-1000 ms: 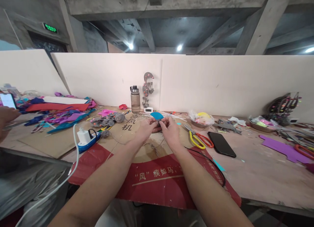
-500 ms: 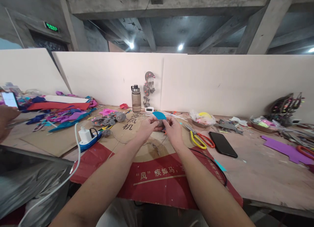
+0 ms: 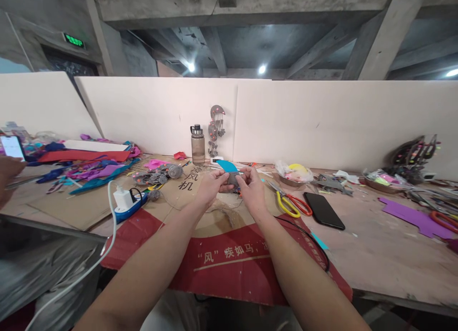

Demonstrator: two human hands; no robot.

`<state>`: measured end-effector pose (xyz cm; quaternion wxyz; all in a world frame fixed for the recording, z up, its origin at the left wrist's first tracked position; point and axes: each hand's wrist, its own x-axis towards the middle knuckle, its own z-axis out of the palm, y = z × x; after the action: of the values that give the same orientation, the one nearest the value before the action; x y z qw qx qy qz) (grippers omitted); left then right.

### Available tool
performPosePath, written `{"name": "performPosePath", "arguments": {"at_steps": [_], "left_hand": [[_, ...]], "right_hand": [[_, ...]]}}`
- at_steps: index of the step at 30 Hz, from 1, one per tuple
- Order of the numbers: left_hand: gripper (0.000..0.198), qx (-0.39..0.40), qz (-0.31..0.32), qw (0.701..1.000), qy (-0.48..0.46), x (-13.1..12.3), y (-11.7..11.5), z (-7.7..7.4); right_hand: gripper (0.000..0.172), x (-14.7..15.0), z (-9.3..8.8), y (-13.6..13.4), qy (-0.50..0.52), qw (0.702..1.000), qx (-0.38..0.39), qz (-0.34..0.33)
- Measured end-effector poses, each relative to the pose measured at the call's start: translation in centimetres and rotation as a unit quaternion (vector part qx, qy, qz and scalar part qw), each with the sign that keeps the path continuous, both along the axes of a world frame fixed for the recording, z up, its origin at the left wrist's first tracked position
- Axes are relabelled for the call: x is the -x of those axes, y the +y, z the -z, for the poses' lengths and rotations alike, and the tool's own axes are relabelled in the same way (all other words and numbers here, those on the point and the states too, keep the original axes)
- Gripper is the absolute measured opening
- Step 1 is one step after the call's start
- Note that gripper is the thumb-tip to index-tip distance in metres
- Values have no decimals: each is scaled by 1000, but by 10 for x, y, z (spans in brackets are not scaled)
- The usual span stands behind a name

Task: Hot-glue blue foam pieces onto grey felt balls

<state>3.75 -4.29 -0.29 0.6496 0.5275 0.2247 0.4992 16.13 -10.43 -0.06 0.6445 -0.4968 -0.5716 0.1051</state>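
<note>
Between my two hands is a small blue piece (image 3: 226,166), thin and leaf-shaped, with a grey piece (image 3: 232,178) against its lower part. My left hand (image 3: 212,184) pinches it from the left and my right hand (image 3: 251,185) from the right, thumbs toward me. The fingers partly hide both pieces, so how they join cannot be seen. Beneath my hands lies a brown and red cardboard sheet (image 3: 229,274) with printed characters. A ball of grey yarn (image 3: 175,171) and grey pieces are to the left. Yellow and red-handled scissors (image 3: 288,202) lie to the right.
A black phone (image 3: 324,210) lies right of the scissors. A bottle (image 3: 198,145) stands at the back by a hanging grey ornament (image 3: 216,130). At left are a blue power strip (image 3: 131,207), coloured scraps (image 3: 89,161) and another person's hand (image 3: 9,176). A bowl (image 3: 294,176) holds wrapped pieces.
The blue piece has tilted and shifted slightly left in my fingers, and more of the grey piece shows. Both hands keep their hold.
</note>
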Motion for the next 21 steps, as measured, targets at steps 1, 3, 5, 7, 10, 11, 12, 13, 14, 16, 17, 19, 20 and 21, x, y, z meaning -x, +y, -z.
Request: {"name": "performPosePath", "arguments": {"at_steps": [1,3,5,7,10,11,12,13,14,16,17,19,20,21], "left_hand": [[21,-3,3,1000,0,0,0,-1],[23,-17,7,1000,2,1,-1,-2],[24,-14,11,1000,4,2,0,-3],[24,-9,19,1000,8,4,1,-3],[25,-3,36,999,16,7,2,-4],[24,0,42,999,18,9,2,-5],[24,3,49,999,20,10,2,-5],[23,7,54,998,22,11,2,-6],[23,12,55,998,23,11,2,-6],[21,17,50,998,20,12,3,-6],[21,18,47,999,17,12,4,-5],[19,17,45,999,15,11,5,-4],[18,17,46,999,15,11,6,-4],[18,18,47,999,14,11,7,-3]], "right_hand": [[21,0,0,0,-1,1000,-1,-3],[21,0,-1,0,-8,1000,-2,-6],[20,-1,0,1,-18,1000,-6,-8],[18,-1,1,2,-26,1000,-10,-11],[17,-2,1,1,-36,999,-13,-18],[17,-2,1,1,-40,999,-11,-21],[16,-3,0,0,-43,999,-9,-24],[15,-3,-1,-1,-46,999,-6,-26],[14,-3,-1,-2,-48,998,-2,-28],[13,-3,-2,-3,-53,998,0,-34],[13,-3,-2,-3,-54,998,1,-38],[13,-3,-1,-2,-56,997,1,-45],[13,-3,0,-2,-55,997,-1,-48],[14,-3,0,-1,-55,997,-3,-50]]}}
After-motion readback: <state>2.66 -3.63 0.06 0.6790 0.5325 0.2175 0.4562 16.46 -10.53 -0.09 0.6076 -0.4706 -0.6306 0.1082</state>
